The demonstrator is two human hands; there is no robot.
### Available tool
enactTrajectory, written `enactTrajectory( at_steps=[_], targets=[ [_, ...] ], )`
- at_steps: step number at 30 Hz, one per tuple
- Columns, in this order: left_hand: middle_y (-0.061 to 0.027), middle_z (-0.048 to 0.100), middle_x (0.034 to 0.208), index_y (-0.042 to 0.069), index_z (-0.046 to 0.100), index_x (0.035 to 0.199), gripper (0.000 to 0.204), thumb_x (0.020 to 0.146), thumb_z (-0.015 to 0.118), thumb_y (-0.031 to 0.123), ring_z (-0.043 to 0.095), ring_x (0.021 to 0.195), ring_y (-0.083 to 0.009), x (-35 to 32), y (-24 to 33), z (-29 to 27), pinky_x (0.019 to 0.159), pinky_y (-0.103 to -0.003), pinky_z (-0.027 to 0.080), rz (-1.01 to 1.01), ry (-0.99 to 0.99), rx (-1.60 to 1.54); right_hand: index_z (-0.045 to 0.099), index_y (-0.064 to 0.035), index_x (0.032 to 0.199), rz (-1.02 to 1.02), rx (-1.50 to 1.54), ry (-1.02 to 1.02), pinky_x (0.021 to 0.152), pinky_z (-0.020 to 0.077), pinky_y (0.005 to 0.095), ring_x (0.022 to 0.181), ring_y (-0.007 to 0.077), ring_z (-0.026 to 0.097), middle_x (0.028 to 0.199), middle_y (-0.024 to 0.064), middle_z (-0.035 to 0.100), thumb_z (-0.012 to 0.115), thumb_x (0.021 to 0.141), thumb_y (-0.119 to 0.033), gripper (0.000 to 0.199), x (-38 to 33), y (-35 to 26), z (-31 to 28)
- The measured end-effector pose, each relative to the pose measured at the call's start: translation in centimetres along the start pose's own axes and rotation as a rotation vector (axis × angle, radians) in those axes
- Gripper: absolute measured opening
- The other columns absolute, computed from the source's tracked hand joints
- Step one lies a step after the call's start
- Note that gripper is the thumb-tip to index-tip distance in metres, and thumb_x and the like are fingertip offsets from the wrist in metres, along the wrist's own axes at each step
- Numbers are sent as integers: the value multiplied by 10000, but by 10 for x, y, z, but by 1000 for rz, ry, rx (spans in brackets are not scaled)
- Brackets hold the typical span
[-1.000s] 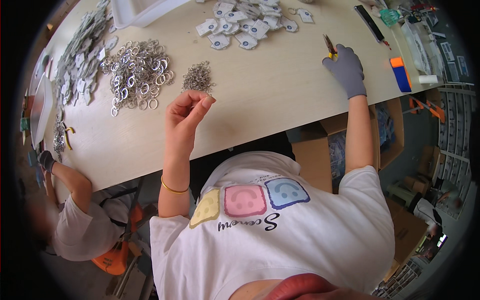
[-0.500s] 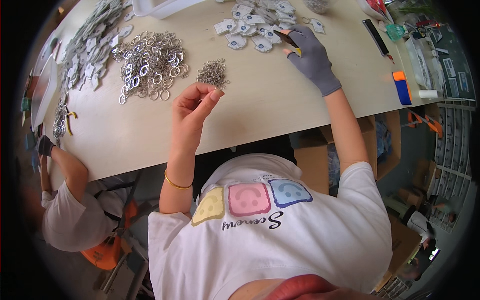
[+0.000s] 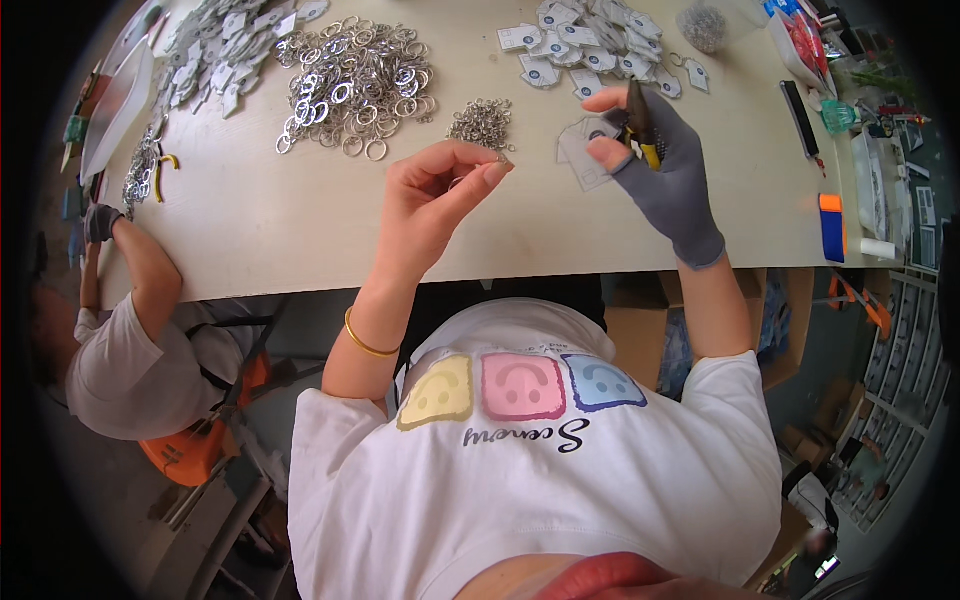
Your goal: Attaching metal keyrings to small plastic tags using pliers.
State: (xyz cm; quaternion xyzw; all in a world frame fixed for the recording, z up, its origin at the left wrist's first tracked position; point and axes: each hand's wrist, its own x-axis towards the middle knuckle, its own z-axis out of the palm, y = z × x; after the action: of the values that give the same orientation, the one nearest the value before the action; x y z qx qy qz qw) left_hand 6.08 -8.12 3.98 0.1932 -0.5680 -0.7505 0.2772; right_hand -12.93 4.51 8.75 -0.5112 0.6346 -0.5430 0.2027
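My left hand [image 3: 432, 205] is bare and closed in a pinch on a small metal ring [image 3: 456, 183], mostly hidden by the fingers; a bit of metal shows at the fingertips. It sits just in front of a little heap of tiny rings [image 3: 481, 124]. My right hand [image 3: 672, 185], in a grey fingerless glove, is wrapped round pliers [image 3: 641, 122] with dark jaws and yellow on the handles. Its bare thumb and finger reach over a few white house-shaped tags [image 3: 584, 160], smeared by motion, which lie apart from the larger tag pile [image 3: 590, 45].
Many large split rings [image 3: 355, 90] are heaped at the back left, beside grey-white tags [image 3: 225, 55]. A black-handled tool [image 3: 800, 115] and an orange-and-blue strap [image 3: 832, 228] lie at the right. Another person's gloved hand [image 3: 101, 222] is at the far left, near yellow-handled pliers [image 3: 160, 178].
My right hand has come back from the tag pile toward me, with a few tags now under its fingers. My left hand keeps its pinch. The whole view has shifted.
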Motion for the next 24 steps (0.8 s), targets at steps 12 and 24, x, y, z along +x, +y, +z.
enactTrajectory(
  at_steps=[12,24],
  targets=[
    [-36,559,628,-23,651,888,58,835,657,-3,455,538,-53,-12,33,5,492,-228,373,167,-125,472,627,-43,893,-359,-420,-313,611,449,366,679,280,557,726,86,580,733,698,-64,223,3,-25,10],
    [-91,560,662,2,641,858,48,815,662,7,523,544,-172,-15,40,5,517,-281,418,246,-206,645,600,-40,890,-265,-368,-341,598,426,387,662,301,520,726,103,554,684,769,-88,155,-3,-26,10]
  ],
)
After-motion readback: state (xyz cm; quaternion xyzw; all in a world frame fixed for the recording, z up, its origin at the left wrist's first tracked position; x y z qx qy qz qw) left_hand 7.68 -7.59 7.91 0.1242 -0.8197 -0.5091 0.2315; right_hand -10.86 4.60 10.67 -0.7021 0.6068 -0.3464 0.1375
